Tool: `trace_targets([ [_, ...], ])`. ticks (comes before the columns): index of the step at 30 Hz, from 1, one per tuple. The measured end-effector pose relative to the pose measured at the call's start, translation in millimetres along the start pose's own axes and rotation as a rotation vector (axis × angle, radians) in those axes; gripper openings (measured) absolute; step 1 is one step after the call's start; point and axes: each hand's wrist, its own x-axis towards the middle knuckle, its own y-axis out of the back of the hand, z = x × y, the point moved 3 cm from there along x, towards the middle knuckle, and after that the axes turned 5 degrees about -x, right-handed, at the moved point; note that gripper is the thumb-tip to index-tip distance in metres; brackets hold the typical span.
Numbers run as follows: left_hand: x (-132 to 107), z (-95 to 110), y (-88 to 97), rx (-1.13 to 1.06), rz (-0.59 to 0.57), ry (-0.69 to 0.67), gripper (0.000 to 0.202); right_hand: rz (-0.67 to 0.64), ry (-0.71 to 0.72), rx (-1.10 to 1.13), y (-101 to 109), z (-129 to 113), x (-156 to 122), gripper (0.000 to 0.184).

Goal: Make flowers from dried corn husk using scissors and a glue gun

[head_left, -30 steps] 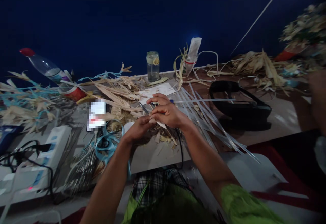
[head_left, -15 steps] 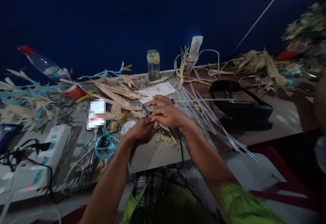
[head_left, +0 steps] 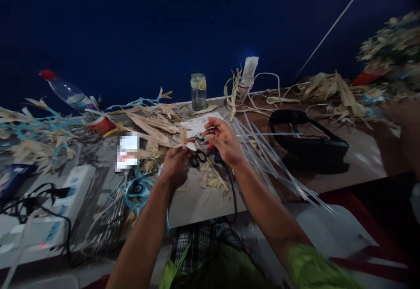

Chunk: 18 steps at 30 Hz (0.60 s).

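My left hand (head_left: 174, 165) is closed on a small flower-like piece of dried corn husk (head_left: 184, 142), whose pale petals stick out past the thumb. To the right, my right hand (head_left: 226, 143) hovers with thumb and fingers apart, and I see nothing clearly held in it. Black-handled scissors (head_left: 197, 159) lie on the table between the hands. Under my right hand is a blue and red tool, perhaps a glue gun (head_left: 217, 154), partly covered, with a black cable running toward me. Husk scraps (head_left: 213, 179) are scattered below the hands.
Long husk strips (head_left: 147, 127) and a white sheet (head_left: 197, 127) lie behind. Clear plastic sticks (head_left: 262, 157) and a black handled object (head_left: 308, 135) are on the right. A lit phone (head_left: 127, 151), blue ribbon (head_left: 139, 190) and power strip (head_left: 68, 206) sit left. Another person's hand (head_left: 400, 114) is far right.
The hands have moved apart; my right hand has let go of the scissors, which now lie on the table. The husk piece in my left hand now shows upright.
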Motion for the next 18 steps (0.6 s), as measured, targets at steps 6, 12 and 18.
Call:
trace_targets([
  [6,4.3,0.8,-1.9,-0.354,0.041,0.009,0.021,-0.041,-0.056,0.103,-16.4,13.7,-3.9,0.049],
  [12,4.8,3.4,-2.8,-0.445,0.035,-0.045,0.015,-0.08,-0.058,0.06,-24.3,22.3,-9.0,0.04],
  [18,1.7,7.4,-2.6,-0.506,0.044,-0.051,0.018,-0.126,-0.046,-0.118,-32.6,21.8,-13.4,0.032],
])
